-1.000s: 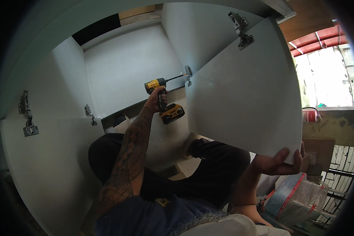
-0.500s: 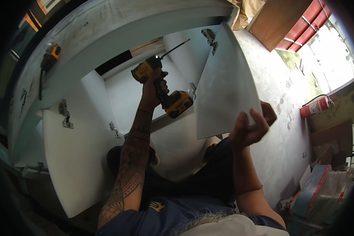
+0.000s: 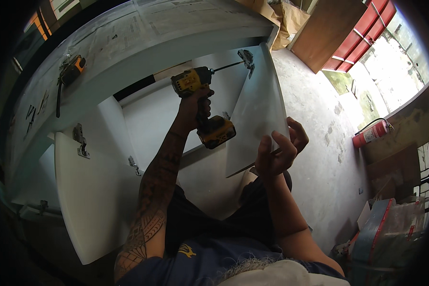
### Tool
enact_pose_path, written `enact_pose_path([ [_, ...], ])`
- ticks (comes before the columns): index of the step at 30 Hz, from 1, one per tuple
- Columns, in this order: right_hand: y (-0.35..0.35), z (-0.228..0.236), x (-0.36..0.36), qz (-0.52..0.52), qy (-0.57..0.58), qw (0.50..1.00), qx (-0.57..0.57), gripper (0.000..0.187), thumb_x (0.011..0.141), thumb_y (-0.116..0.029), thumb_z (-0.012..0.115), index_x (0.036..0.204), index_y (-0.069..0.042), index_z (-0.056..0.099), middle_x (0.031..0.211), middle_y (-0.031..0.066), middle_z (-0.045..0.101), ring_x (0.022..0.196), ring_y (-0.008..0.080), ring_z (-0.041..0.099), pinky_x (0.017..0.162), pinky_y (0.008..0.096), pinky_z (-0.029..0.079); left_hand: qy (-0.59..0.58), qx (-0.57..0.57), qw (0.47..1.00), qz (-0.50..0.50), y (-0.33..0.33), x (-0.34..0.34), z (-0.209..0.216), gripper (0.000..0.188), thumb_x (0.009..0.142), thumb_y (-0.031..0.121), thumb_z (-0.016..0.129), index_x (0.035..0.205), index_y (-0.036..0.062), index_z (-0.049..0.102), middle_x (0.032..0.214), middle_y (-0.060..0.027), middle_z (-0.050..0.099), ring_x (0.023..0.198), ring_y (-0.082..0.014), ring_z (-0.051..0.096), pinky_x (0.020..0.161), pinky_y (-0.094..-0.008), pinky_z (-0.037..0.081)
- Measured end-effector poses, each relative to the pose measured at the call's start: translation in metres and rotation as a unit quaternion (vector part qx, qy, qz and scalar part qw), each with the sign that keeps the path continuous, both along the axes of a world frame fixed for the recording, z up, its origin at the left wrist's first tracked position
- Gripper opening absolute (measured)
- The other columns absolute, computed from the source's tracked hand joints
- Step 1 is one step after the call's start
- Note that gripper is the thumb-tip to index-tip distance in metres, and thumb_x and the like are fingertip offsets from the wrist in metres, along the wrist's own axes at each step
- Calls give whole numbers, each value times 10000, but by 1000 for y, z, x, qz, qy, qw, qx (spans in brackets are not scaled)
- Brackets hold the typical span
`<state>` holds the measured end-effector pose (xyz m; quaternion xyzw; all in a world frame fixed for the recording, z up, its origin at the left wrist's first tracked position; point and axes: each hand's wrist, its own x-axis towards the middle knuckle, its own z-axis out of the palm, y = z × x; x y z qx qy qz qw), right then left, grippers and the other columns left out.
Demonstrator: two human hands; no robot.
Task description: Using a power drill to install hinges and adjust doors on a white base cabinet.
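My left hand (image 3: pixel 198 107) is closed round the grip of a yellow and black cordless impact driver (image 3: pixel 193 82). The driver's long thin bit (image 3: pixel 229 66) points up and right, its tip at the metal hinge (image 3: pixel 246 61) near the top of the right cabinet door (image 3: pixel 257 112). That pale door stands swung out from the white cabinet. At the door's lower outer edge is my right hand (image 3: pixel 277 155), fingers bent about the edge. A second hinge (image 3: pixel 226 116) lower on that door is partly hidden behind the driver.
The left cabinet door (image 3: pixel 93 190) hangs open, with hinges (image 3: pixel 81 140) on it. On the cabinet top (image 3: pixel 143 28) lie another yellow and black tool (image 3: pixel 71 69) and some small dark pieces (image 3: pixel 31 117). A red fire extinguisher (image 3: pixel 371 133) stands right, above wrapped packages (image 3: pixel 386 233).
The driver has moved rightward and its bit has come down to the upper hinge. The right door has swung left, and my right hand has moved left with it.
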<state>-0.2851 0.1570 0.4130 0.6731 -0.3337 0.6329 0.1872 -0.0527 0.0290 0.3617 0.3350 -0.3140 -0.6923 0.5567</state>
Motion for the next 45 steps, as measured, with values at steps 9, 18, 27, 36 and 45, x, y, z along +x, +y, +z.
enact_pose_path([
  [9, -3, -1, 3, 27, -19, 999, -25, 278, 882, -34, 695, 1129, -111, 595, 1293, 290, 537, 1045, 261, 555, 675, 303, 486, 31, 2, 1000, 0, -5, 4, -4, 236, 930, 267, 719, 999, 46, 670, 637, 22, 537, 496, -87, 503, 462, -264, 437],
  [18, 1, -2, 1, 14, -1, 1000, 21, 281, 925, -103, 676, 1172, -96, 542, 1356, 250, 489, 1107, 292, 575, 898, 416, 525, 4, 1, 1000, -5, -10, 0, -6, 277, 964, 306, 681, 1035, 41, 644, 626, 22, 526, 494, -92, 503, 469, -262, 436],
  [27, -1, -4, 11, 16, 12, 1000, -2, 283, 925, -103, 672, 1182, -107, 553, 1365, 259, 484, 1031, 266, 575, 846, 377, 512, 21, 8, 1000, -4, -15, 2, -8, 279, 981, 330, 661, 1004, 53, 642, 624, 20, 533, 491, -104, 528, 473, -281, 462],
  [36, 4, -3, 20, 47, -28, 998, -8, 310, 860, -32, 730, 1141, -117, 629, 1311, 285, 530, 1164, 320, 536, 740, 333, 487, 4, -1, 1000, -6, -10, 6, -2, 297, 981, 341, 675, 1027, 47, 672, 621, 29, 553, 484, -94, 532, 469, -275, 462],
  [45, 24, 14, 60, 83, 62, 984, 142, 539, 894, -227, 748, 1415, -156, 627, 1462, 243, 462, 1192, 354, 482, 929, 422, 492, -192, -77, 940, 272, 129, 50, 22, 192, 911, 213, 760, 997, 46, 721, 704, 23, 593, 592, -73, 543, 547, -240, 427],
])
